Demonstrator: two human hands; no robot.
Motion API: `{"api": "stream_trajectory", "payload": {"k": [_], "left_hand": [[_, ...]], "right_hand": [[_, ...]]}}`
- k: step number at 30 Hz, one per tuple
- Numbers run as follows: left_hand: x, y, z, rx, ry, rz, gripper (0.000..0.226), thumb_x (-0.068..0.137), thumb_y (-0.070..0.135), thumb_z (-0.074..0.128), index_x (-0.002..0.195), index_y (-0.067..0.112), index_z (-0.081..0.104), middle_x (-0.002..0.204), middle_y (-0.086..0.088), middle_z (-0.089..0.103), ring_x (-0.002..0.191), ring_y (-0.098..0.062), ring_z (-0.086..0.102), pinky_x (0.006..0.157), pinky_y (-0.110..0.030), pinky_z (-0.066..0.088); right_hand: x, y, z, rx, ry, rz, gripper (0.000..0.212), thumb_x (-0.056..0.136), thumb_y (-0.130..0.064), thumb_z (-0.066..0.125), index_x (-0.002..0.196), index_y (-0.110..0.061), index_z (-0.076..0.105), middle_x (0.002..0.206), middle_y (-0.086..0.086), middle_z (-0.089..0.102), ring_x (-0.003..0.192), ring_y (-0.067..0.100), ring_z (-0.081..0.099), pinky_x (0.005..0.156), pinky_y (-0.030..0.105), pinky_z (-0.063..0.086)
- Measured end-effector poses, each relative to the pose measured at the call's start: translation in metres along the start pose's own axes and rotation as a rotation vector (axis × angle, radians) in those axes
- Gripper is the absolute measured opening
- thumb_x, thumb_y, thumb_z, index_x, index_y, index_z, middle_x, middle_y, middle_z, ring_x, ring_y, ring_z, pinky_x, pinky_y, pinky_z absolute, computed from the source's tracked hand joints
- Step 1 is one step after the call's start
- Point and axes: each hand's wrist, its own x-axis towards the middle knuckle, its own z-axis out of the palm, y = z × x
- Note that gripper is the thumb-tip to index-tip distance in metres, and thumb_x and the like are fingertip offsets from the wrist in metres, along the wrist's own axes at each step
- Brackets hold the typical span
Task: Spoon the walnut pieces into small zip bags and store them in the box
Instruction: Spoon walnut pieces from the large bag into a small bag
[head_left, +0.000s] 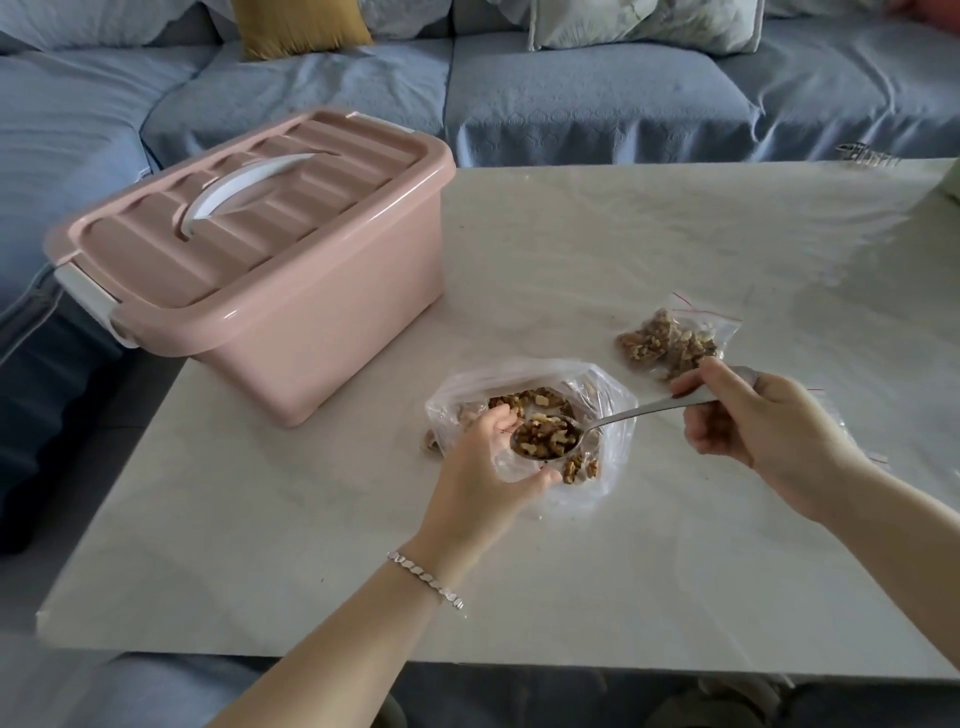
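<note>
Bare forearms reach in from the near edge, with a silver link bracelet (426, 579) on the left wrist. The left hand (485, 457) is curled, thumb and fingers pinching open the mouth of a small clear zip bag (514, 466). The right hand (758, 421), wrist raised, grips the handle of a shiny metal spoon (623, 413) in bent fingers. The spoon's bowl, heaped with crinkled brown walnut pieces (545, 439), hovers at that mouth. Both sit over a large crumpled clear bag (608, 395) holding more walnuts on the pale marbled desk (623, 234). Two filled zip bags (670, 340) with red strips lie just beyond the right hand. Farther left stands the pink ribbed plastic box (322, 332), lid on, white handle (244, 182) flat. Behind runs a blue quilted sofa (571, 98).
</note>
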Motion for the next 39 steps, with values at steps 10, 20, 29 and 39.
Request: {"api": "stream_trajectory", "payload": {"k": [10, 20, 29, 39], "left_hand": [[0.003, -0.004, -0.004, 0.129, 0.005, 0.116, 0.081, 0.075, 0.030, 0.076, 0.141, 0.020, 0.032, 0.132, 0.005, 0.051, 0.120, -0.005, 0.044, 0.091, -0.002, 0.025], [-0.002, -0.010, -0.004, 0.062, 0.154, 0.043, 0.085, 0.068, 0.022, 0.082, 0.138, 0.011, 0.034, 0.103, 0.011, 0.050, 0.094, 0.007, 0.050, 0.076, 0.008, 0.028], [-0.006, -0.015, -0.005, -0.163, 0.293, -0.049, 0.032, 0.079, 0.015, 0.070, 0.101, 0.025, 0.049, 0.088, 0.010, 0.060, 0.082, -0.002, 0.059, 0.069, -0.006, 0.044], [-0.017, -0.018, -0.030, -0.021, 0.183, -0.047, 0.030, 0.081, 0.020, 0.070, 0.089, 0.029, 0.043, 0.100, 0.002, 0.055, 0.071, 0.019, 0.054, 0.058, -0.003, 0.041]], "right_hand": [[-0.003, -0.036, 0.036, -0.542, -0.196, -0.398, 0.034, 0.096, -0.026, 0.039, 0.072, -0.020, 0.062, 0.048, -0.003, 0.061, 0.041, 0.005, 0.052, 0.047, 0.010, 0.038], [-0.028, -0.039, 0.058, -0.715, -0.298, -0.581, 0.036, 0.085, -0.044, 0.033, 0.083, -0.023, 0.062, 0.058, -0.004, 0.062, 0.052, 0.014, 0.057, 0.058, 0.027, 0.046], [-0.016, -0.022, 0.016, -0.395, 0.060, -0.560, 0.030, 0.095, -0.025, 0.042, 0.072, -0.021, 0.060, 0.053, -0.007, 0.060, 0.046, 0.010, 0.048, 0.050, 0.012, 0.037], [0.000, 0.063, 0.032, -0.184, 0.174, -0.360, 0.030, 0.098, -0.016, 0.039, 0.086, -0.033, 0.061, 0.062, -0.008, 0.064, 0.058, 0.011, 0.053, 0.061, 0.020, 0.046]]}}
